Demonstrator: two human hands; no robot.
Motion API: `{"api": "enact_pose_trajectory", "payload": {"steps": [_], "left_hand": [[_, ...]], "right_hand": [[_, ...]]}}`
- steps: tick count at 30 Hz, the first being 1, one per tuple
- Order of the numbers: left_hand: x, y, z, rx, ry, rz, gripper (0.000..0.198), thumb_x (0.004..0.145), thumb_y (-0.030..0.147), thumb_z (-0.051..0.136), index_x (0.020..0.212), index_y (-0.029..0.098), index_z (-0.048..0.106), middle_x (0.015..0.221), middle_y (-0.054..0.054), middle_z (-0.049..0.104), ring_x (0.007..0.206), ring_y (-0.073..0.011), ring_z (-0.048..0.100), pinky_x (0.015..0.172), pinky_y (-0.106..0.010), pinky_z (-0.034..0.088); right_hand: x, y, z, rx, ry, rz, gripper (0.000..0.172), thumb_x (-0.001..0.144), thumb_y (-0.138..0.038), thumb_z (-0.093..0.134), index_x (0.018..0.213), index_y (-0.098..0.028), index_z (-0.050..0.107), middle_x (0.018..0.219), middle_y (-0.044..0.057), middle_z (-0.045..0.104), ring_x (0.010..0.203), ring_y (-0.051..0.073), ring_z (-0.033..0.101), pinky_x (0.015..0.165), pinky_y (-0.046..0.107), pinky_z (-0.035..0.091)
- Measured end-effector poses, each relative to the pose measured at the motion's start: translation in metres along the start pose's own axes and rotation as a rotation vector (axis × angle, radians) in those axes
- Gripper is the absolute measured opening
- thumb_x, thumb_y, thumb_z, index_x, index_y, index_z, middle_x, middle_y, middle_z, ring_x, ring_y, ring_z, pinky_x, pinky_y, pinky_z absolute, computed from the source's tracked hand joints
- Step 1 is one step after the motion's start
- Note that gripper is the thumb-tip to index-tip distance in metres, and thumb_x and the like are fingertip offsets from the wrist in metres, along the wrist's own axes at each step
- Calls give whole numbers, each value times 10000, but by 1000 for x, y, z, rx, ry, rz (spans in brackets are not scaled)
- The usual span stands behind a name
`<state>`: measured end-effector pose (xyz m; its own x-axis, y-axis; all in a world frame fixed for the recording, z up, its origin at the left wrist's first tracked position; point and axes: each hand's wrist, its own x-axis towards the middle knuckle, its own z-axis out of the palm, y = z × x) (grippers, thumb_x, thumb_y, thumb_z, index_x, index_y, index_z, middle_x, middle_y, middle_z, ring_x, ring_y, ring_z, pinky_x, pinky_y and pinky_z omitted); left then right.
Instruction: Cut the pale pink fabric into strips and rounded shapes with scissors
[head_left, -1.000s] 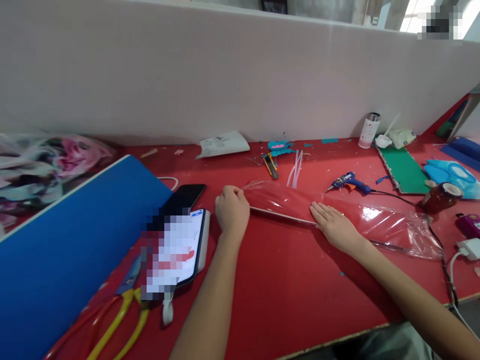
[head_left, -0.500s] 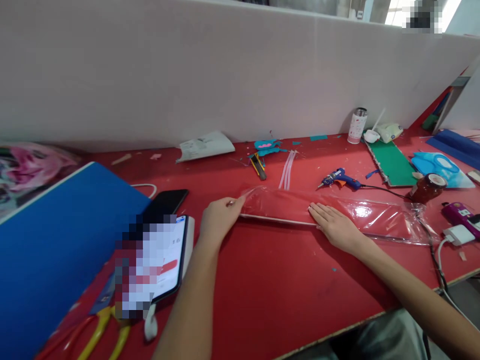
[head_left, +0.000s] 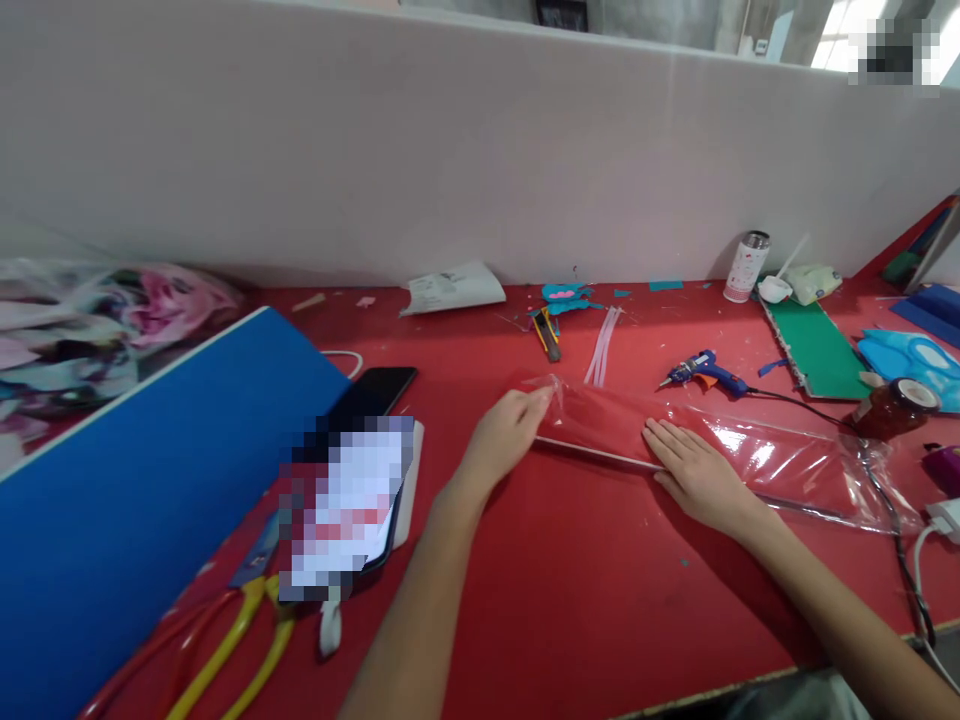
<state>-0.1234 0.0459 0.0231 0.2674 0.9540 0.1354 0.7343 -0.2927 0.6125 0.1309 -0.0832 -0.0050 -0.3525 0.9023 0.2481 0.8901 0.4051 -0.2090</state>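
A long, flat red panel in clear plastic film (head_left: 600,415) lies across the table, with a pale strip along its near edge. At its left end, my left hand (head_left: 504,440) is closed in a pinch on the film. My right hand (head_left: 694,470) rests flat on the middle of the wrapped panel, fingers stretched out and holding nothing. Loose, wrinkled film extends past the panel at the right, where a black cable lies by it.
Behind the film are pink strips (head_left: 602,345), a utility knife (head_left: 547,335) and a blue glue gun (head_left: 703,372). To the left are a phone (head_left: 352,510), yellow-and-red-handled scissors (head_left: 247,620) and a blue board (head_left: 150,500). A jar (head_left: 896,408) stands at right on the red table (head_left: 570,600).
The camera view has swung left, so everything sits further right in the picture. My left hand has shifted slightly right with the film's left end. My right hand stays on the panel.
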Motion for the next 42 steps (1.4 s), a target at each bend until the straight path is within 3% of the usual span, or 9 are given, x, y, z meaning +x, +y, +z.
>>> {"api": "enact_pose_trajectory", "payload": {"steps": [7, 13, 18, 25, 28, 31, 36, 39, 42], "left_hand": [[-12, 32, 24, 602, 53, 82, 460, 948, 363, 328, 1290, 148, 548, 1042, -140, 592, 878, -266, 627, 746, -351, 470], [-15, 30, 30, 561, 99, 239, 385, 941, 232, 331, 1201, 106, 585, 1068, -147, 636, 941, -239, 616, 791, -328, 472], [-21, 32, 31, 593, 153, 295, 287, 860, 157, 391, 871, 105, 672, 842, -133, 656, 722, -222, 615, 609, -310, 446], [-30, 35, 18, 418, 195, 489, 381, 905, 260, 341, 638, 192, 604, 589, -58, 580, 583, -168, 544, 600, -296, 384], [-30, 32, 13, 302, 217, 398, 345, 870, 300, 377, 591, 209, 559, 579, -63, 582, 603, -177, 551, 635, -307, 393], [-26, 27, 4, 137, 416, 173, 307, 849, 331, 380, 613, 208, 534, 619, -71, 594, 648, -186, 567, 669, -309, 413], [-12, 15, -21, -551, 732, -286, 235, 833, 299, 281, 784, 207, 491, 541, 29, 455, 472, -121, 459, 494, -233, 374], [-5, 4, -28, -743, 720, -449, 217, 793, 289, 272, 848, 203, 463, 558, 52, 399, 416, -99, 387, 409, -205, 291], [-1, -5, -26, -650, 555, -462, 260, 751, 274, 301, 898, 191, 498, 646, 21, 488, 456, -99, 434, 411, -199, 306]], "right_hand": [[24, -7, -13, 236, 25, 47, 353, 920, -252, 438, 1223, -154, 590, 1325, 144, 557, 1238, 257, 509, 1047, 446, 419], [108, -16, 4, 461, 126, -4, 351, 909, -103, 362, 1188, -129, 573, 1195, 140, 619, 1115, 190, 570, 998, 363, 435], [181, -29, 22, 405, 50, -26, 297, 924, -113, 402, 1112, -142, 630, 1126, 106, 661, 1046, 173, 596, 937, 310, 437], [212, -47, 44, 304, -74, -155, 236, 868, -165, 572, 1077, -166, 681, 1024, 115, 651, 963, 210, 584, 858, 340, 434], [207, -54, 51, 194, -74, -299, 211, 871, -197, 577, 1049, -208, 688, 1101, 108, 621, 1045, 239, 532, 918, 381, 387], [204, -59, 54, 129, -53, -408, 170, 873, -186, 552, 991, -190, 674, 1116, 89, 630, 1056, 229, 522, 951, 364, 356], [202, -56, 50, 231, 29, -362, 288, 796, -37, 422, 958, -170, 619, 924, 74, 654, 902, 210, 563, 850, 337, 387], [200, -50, 45, 323, 91, -325, 321, 726, -19, 397, 921, -176, 598, 871, 63, 647, 858, 202, 565, 803, 310, 401], [197, -45, 43, 355, 111, -304, 276, 706, -52, 419, 877, -181, 594, 854, 60, 649, 853, 207, 569, 798, 307, 416]]}}
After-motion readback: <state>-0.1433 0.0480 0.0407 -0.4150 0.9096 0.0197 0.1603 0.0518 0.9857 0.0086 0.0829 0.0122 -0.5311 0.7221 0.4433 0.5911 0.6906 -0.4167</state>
